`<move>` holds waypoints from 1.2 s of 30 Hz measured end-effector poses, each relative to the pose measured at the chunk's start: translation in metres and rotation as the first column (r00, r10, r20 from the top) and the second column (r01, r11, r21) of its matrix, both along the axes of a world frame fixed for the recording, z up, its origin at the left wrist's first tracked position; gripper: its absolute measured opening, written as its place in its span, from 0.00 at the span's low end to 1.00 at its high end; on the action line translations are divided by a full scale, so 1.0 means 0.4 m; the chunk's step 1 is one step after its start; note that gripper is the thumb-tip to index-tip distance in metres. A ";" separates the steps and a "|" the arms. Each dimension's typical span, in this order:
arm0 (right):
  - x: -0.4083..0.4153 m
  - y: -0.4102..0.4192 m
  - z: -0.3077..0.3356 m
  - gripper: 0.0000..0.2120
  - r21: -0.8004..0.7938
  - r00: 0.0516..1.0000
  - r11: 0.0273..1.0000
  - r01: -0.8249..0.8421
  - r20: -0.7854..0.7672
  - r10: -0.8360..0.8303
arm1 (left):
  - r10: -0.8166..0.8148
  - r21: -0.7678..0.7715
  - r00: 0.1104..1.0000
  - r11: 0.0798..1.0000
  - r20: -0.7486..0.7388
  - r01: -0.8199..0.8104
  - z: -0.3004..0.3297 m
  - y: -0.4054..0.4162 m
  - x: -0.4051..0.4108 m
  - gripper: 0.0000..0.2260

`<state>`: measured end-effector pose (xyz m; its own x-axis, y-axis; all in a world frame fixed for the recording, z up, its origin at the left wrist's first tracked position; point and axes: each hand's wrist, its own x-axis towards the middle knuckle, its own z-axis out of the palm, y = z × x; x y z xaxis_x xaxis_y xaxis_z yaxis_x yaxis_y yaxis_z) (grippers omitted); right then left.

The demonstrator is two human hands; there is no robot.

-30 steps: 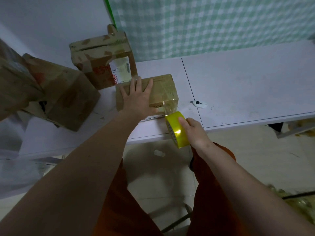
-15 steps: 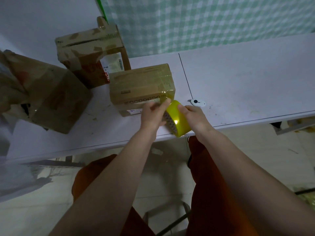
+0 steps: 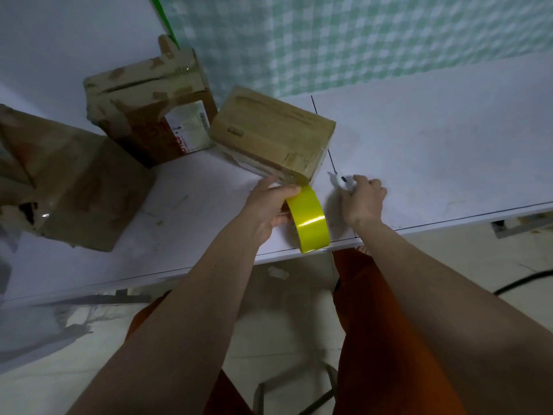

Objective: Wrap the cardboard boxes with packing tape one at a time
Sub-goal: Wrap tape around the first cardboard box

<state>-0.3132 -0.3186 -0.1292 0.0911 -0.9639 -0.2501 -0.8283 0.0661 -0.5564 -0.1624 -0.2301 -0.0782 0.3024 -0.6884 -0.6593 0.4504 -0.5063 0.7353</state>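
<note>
A small cardboard box (image 3: 275,136) sits tilted on the white table (image 3: 434,151), partly covered in clear tape. A strip of tape runs from its near corner to the yellow tape roll (image 3: 308,220). My left hand (image 3: 269,205) grips the roll at the table's front edge. Just right of the box, my right hand (image 3: 363,199) closes its fingers on a small white cutter (image 3: 344,181) lying on the table.
A taller taped box with a shipping label (image 3: 149,97) stands behind at the left. A large crumpled cardboard box (image 3: 68,187) lies at the far left. A green checked cloth (image 3: 359,34) hangs behind the table. A dark cable (image 3: 520,283) runs over the floor.
My left hand left the box top and took over the tape roll. My right hand let go of the roll and moved right onto the white cutter. The box turned.
</note>
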 end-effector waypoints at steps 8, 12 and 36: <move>-0.024 0.007 0.031 0.12 0.051 0.898 0.996 0.077 0.430 -0.091 | 0.047 0.004 0.999 0.999 -0.024 -0.047 -0.017 -0.028 0.003 0.10; 0.046 0.048 0.140 0.10 -0.283 0.766 0.959 -0.024 0.611 0.200 | 0.169 0.041 0.974 0.985 -0.151 -0.165 -0.014 -0.031 -0.010 0.04; 0.197 -0.013 0.249 0.24 0.001 0.739 0.917 -0.399 0.592 0.322 | 0.072 0.008 0.997 0.997 0.012 -0.072 -0.007 -0.007 0.024 0.02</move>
